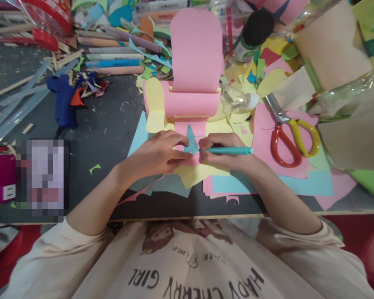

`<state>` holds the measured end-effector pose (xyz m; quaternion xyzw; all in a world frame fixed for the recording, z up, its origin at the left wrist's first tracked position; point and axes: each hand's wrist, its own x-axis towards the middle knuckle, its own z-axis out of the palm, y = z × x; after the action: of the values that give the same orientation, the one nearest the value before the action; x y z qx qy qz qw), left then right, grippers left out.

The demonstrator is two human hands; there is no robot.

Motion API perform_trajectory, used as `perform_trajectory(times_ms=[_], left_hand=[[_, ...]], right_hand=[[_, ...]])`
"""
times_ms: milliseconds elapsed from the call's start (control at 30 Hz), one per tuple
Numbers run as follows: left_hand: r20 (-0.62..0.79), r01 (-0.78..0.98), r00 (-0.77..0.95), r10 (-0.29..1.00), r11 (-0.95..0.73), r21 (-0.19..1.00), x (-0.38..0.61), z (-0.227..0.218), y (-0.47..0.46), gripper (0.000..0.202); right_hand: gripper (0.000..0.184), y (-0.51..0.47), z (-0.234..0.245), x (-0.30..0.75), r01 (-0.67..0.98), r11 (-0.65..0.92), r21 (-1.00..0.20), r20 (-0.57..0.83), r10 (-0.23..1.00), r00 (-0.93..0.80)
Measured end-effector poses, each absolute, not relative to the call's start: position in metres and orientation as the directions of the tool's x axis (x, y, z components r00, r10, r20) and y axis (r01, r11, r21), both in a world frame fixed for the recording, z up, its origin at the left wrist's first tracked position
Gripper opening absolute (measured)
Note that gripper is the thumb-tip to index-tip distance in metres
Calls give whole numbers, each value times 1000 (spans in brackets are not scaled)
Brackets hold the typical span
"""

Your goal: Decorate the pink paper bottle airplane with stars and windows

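While the blue paper triangle (191,143) lies on the pink strip (197,127) between the hands, the right grip (202,151) pinches a teal pen (229,150) with its tip at the triangle's edge; the left grip (188,148) touches the opposite edge, pinching or merely pressing, I cannot tell. Marking appears under way and unfinished, whereas the round-ended pink paper (197,50) and folded yellow oval (156,104) just beyond look already cut, with scissors (283,120) lying unheld at right on the tabletop (107,116).
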<state>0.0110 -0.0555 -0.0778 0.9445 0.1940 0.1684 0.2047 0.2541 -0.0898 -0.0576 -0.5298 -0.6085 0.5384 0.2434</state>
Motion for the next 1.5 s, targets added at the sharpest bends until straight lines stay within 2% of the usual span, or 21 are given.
perform_trajectory(times_ms=[633,800,1067,1167,1300,1367,1500], left_hand=[[242,305,867,435,-849,432,12,-77,-56,23],[191,325,877,440,-837,439,11,-75,-55,23],[246,297,866,435,-844,446,12,-76,-55,24],[217,312,868,446,-831,460,12,-75,-55,23],[174,319,880,442,-821,473,11,-76,-56,22],[163,313,887,432,-822,476,11,-78,-57,25],[170,285,901,399,-840,461,10,-81,-57,47]], right_hand=[[9,-87,-64,258,338,-128,-932,-262,884,-387],[10,-88,-67,258,356,-101,-929,-225,917,-329],[8,-86,-65,257,342,-137,-930,-249,918,-310],[7,-86,-66,256,319,-151,-936,-255,914,-317],[17,-83,-65,257,180,-198,-963,-243,930,-275],[20,-80,-64,260,133,-215,-967,-244,931,-270],[25,-77,-64,263,119,-203,-972,-230,930,-287]])
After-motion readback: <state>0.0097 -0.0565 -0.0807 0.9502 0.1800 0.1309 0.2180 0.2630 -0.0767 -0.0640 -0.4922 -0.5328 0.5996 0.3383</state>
